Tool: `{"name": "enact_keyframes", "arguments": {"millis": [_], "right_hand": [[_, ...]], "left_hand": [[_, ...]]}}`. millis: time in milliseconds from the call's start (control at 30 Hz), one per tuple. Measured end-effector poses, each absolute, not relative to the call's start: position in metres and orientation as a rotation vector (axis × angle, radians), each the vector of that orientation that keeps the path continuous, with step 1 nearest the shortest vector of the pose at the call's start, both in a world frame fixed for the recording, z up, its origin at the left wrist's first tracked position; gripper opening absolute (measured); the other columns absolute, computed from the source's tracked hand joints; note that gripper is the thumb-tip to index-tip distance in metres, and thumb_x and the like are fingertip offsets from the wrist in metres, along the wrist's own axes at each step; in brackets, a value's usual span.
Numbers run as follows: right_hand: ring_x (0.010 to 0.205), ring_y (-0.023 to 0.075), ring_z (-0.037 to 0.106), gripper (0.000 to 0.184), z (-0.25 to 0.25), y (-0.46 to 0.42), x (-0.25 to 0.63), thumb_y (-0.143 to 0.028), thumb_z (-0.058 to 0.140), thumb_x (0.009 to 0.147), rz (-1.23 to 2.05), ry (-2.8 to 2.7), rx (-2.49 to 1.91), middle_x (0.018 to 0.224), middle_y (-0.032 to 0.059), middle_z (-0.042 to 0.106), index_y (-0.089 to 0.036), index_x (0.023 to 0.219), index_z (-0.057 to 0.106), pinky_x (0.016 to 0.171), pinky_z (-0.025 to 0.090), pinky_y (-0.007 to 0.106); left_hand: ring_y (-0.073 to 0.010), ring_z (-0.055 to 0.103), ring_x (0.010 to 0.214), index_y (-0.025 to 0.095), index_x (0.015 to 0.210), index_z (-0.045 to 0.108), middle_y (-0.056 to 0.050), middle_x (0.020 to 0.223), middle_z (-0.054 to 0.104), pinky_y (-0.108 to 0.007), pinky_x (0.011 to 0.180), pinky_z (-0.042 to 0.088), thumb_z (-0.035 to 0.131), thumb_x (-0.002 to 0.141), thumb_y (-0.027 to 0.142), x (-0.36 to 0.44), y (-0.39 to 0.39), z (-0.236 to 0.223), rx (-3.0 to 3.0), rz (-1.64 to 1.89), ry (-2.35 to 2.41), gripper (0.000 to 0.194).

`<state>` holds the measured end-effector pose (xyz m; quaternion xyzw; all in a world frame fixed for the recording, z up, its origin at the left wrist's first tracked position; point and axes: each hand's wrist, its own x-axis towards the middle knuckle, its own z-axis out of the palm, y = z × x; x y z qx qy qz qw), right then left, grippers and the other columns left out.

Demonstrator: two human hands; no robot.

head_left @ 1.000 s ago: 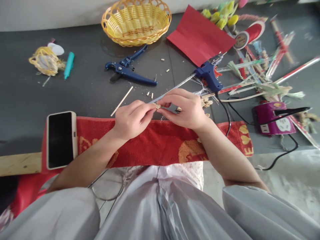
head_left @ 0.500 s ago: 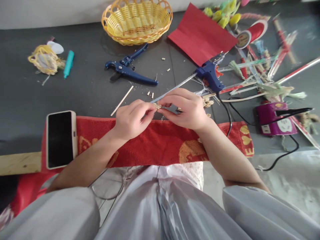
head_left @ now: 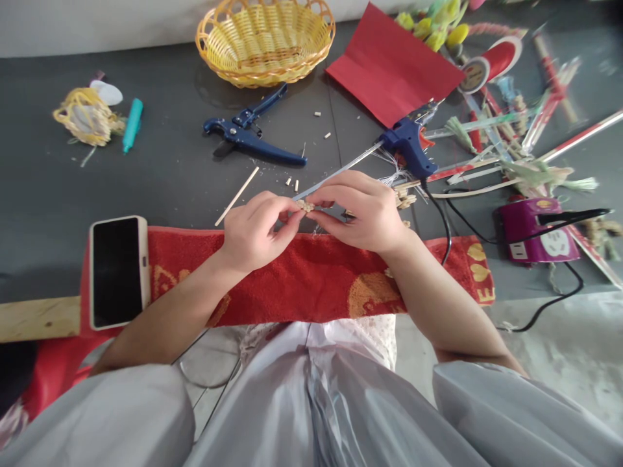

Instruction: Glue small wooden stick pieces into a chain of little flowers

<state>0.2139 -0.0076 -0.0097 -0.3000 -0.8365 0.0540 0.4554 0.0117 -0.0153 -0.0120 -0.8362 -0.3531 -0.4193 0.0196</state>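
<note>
A small pale cluster of short stick pieces (head_left: pixel 305 206) is pinched between my two hands, above the far edge of a red towel (head_left: pixel 302 279). My left hand (head_left: pixel 257 227) grips its left side with thumb and forefinger. From the right, my right hand (head_left: pixel 363 207) holds it by the fingertips. Just beyond lie a few loose cut pieces (head_left: pixel 296 186) and a thin wooden stick (head_left: pixel 237 196). A blue glue gun (head_left: pixel 409 148) with a long clear glue stick (head_left: pixel 341 170) rests behind my right hand. The underside of the cluster is hidden by my fingers.
Blue cutting pliers (head_left: pixel 257 139) lie open before a yellow wicker basket (head_left: pixel 265 48). A phone (head_left: pixel 119 272) sits at left, near a teal marker (head_left: pixel 132 125). Red paper (head_left: pixel 392 68), a ribbon spool (head_left: pixel 489 65) and a purple power socket (head_left: pixel 538 230) with black cable crowd the right.
My left fingers have loosened and shifted slightly left, so more of the pale cluster shows. My right hand stays nearly still, and the view has moved a little.
</note>
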Motion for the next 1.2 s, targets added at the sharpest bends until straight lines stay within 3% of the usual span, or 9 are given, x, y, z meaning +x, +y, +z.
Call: {"name": "enact_keyframes", "arguments": {"millis": [133, 667, 833, 1000, 1200], "right_hand": [[0.078, 0.015, 0.065, 0.008, -0.012, -0.007, 0.214, -0.024, 0.061, 0.092, 0.087, -2.073, -0.736, 0.083, 0.0035, 0.069, -0.019, 0.093, 0.066, 0.069, 0.054, 0.029], [0.077, 0.0162, 0.064, 0.013, -0.012, -0.01, 0.213, -0.022, 0.055, 0.092, 0.073, -2.148, -0.805, 0.084, 0.0051, 0.069, -0.018, 0.089, 0.067, 0.07, 0.055, 0.031], [0.078, 0.0161, 0.064, 0.012, -0.013, -0.01, 0.212, -0.022, 0.056, 0.092, 0.091, -2.142, -0.79, 0.084, 0.0052, 0.07, -0.018, 0.089, 0.066, 0.07, 0.055, 0.03], [0.082, 0.0167, 0.065, 0.011, -0.012, -0.008, 0.215, -0.024, 0.057, 0.092, 0.179, -2.143, -0.821, 0.088, 0.0052, 0.069, -0.019, 0.093, 0.066, 0.075, 0.054, 0.031], [0.072, 0.0126, 0.064, 0.007, -0.004, -0.007, 0.218, -0.024, 0.061, 0.09, 0.322, -2.022, -0.835, 0.082, 0.0023, 0.068, -0.019, 0.091, 0.066, 0.068, 0.055, 0.028]], "left_hand": [[-0.0079, 0.057, 0.053, 0.02, 0.092, 0.068, 0.002, 0.067, 0.066, -0.02, 0.054, 0.046, 0.062, 0.088, 0.019, 0.011, -0.015, -0.013, -2.566, -1.24, -1.138, 0.008], [-0.0103, 0.058, 0.054, 0.02, 0.085, 0.069, 0.002, 0.063, 0.064, -0.024, 0.051, 0.037, 0.06, 0.084, 0.014, 0.009, -0.013, -0.016, -2.508, -1.076, -0.978, 0.011], [-0.009, 0.053, 0.051, 0.02, 0.078, 0.063, 0.004, 0.058, 0.058, -0.024, 0.049, 0.033, 0.059, 0.082, 0.014, 0.01, -0.014, -0.016, -2.535, -1.086, -1.051, 0.008], [-0.0067, 0.048, 0.05, 0.019, 0.078, 0.058, 0.005, 0.06, 0.055, -0.02, 0.052, 0.038, 0.055, 0.078, 0.015, 0.015, -0.015, -0.011, -2.575, -1.243, -1.494, 0.005], [-0.009, 0.04, 0.047, 0.022, 0.069, 0.041, 0.005, 0.057, 0.045, -0.024, 0.05, 0.033, 0.043, 0.072, 0.013, 0.009, -0.014, -0.01, -2.682, -1.468, -1.52, 0.009]]}}
